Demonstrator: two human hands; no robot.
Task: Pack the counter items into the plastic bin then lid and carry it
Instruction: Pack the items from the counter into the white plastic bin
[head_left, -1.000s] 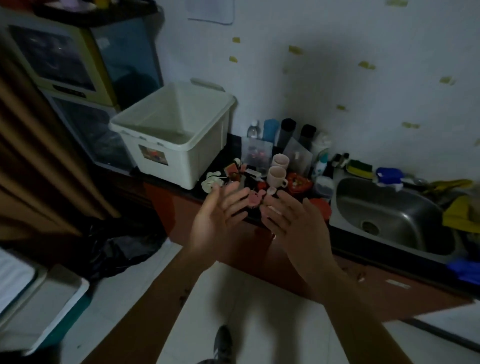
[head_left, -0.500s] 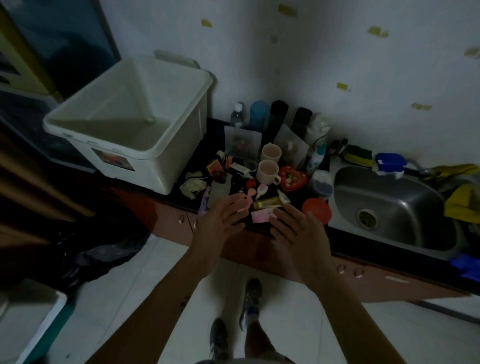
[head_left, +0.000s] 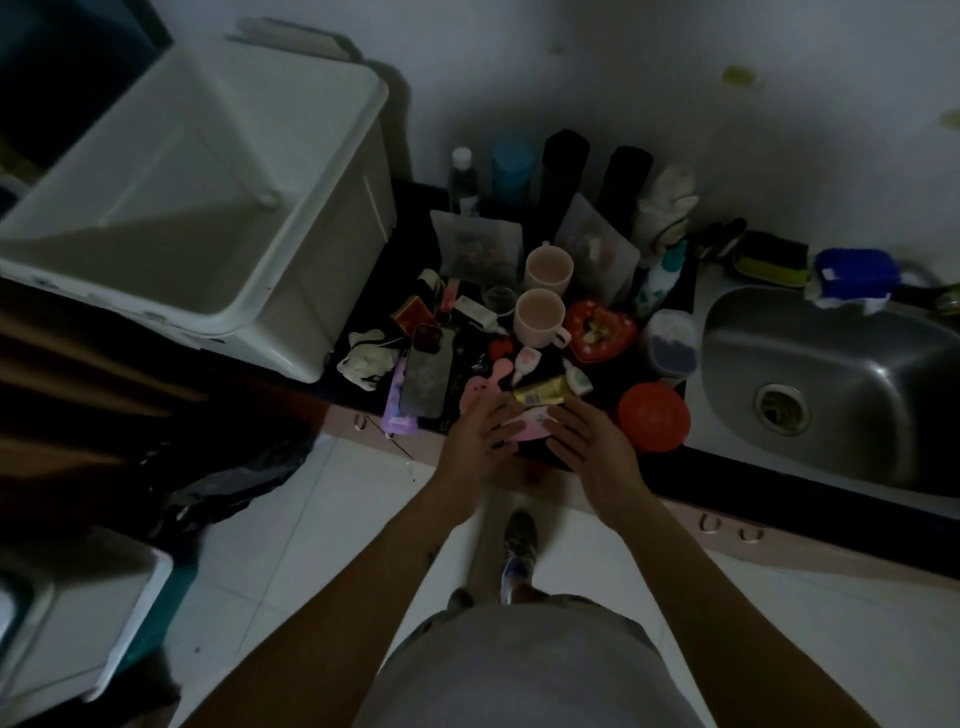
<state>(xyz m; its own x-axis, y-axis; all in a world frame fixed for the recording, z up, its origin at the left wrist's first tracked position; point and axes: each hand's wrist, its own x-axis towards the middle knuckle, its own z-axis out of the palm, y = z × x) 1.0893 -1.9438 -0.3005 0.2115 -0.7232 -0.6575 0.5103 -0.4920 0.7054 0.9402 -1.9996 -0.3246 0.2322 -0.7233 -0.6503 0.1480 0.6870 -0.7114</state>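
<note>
A large white plastic bin (head_left: 332, 249) stands empty on the left of the dark counter (head_left: 639, 470). To its right lies a heap of small items: two pink mugs (head_left: 540, 317), a red heart-shaped tin (head_left: 600, 330), a phone (head_left: 427, 371), a gold tube (head_left: 540, 391), a red lid (head_left: 653, 417), bottles at the wall. My left hand (head_left: 480, 434) and my right hand (head_left: 589, 436) hover with straight fingers at the counter's front edge, either side of a flat pink item (head_left: 524, 427). Neither holds anything.
A steel sink (head_left: 831, 395) lies to the right, with sponges behind it. A black bag (head_left: 228, 483) sits on the floor under the counter. A white lid-like panel (head_left: 98, 618) lies on the floor at bottom left. My feet stand on white tiles.
I have stepped closer and the view has tilted down. Both hands have dropped from mid-air to the front edge of the counter by the pink item.
</note>
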